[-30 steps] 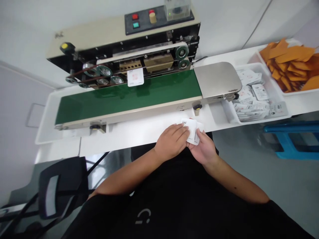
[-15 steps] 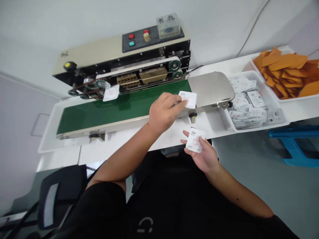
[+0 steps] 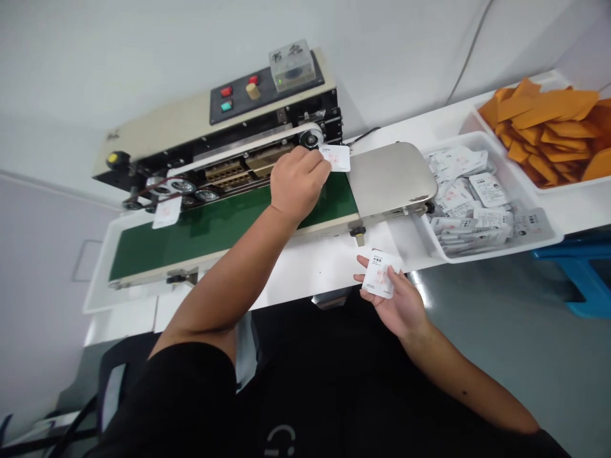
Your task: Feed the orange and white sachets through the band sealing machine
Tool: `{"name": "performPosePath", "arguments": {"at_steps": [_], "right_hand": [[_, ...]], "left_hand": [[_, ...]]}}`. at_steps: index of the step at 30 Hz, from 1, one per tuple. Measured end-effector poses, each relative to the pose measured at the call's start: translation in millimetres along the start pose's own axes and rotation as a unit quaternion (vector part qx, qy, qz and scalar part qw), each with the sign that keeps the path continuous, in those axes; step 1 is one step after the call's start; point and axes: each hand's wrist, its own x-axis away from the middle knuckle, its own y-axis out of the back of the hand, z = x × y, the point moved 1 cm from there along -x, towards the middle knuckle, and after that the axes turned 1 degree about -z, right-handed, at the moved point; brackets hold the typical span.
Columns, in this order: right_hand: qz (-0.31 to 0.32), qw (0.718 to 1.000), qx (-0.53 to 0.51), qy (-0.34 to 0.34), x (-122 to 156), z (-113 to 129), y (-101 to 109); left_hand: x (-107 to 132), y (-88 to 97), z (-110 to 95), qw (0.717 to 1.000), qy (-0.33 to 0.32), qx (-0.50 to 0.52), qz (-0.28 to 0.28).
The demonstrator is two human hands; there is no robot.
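Note:
My left hand point(image 3: 300, 182) pinches a white printed sachet point(image 3: 336, 158) by its left side, at the right-hand end of the band sealing machine point(image 3: 191, 137), close to the rollers. Whether the sachet's edge is between the belts I cannot tell. Lower down, in front of the table edge, my right hand point(image 3: 398, 305) holds another white sachet point(image 3: 379, 273) with red and black print, thumb on top and fingers spread beneath. It may be a small stack. A further sachet point(image 3: 167, 212) hangs at the machine's left end, above the green conveyor belt point(image 3: 205, 219).
To the right stands a white bin point(image 3: 506, 251) full of sachets, and behind it a second bin point(image 3: 566, 186) of orange packets. A metal plate point(image 3: 391, 178) extends the conveyor. A blue stool point(image 3: 582, 273) and a black chair point(image 3: 114, 369) stand below the table.
My left hand has brought its sachet up to the rollers at the machine's right end. The sachet at the far end has travelled left. My right hand keeps its grip, nearly still.

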Motion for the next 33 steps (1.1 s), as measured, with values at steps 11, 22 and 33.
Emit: {"name": "performPosePath", "arguments": {"at_steps": [11, 22, 33], "right_hand": [[0.001, 1.0, 0.003, -0.006, -4.5, -4.1, -2.3], [0.009, 1.0, 0.015, 0.017, 11.9, -6.4, -1.6], [0.006, 0.998, 0.056, 0.018, 15.3, -17.8, -11.3]], "left_hand": [[36.5, 8.7, -23.1, 0.999, 0.036, 0.024, 0.02], [88.2, 62.8, -18.5, 0.999, 0.005, -0.014, 0.031], [139.2, 50.5, 9.0, 0.987, 0.107, 0.039, 0.112]]}}
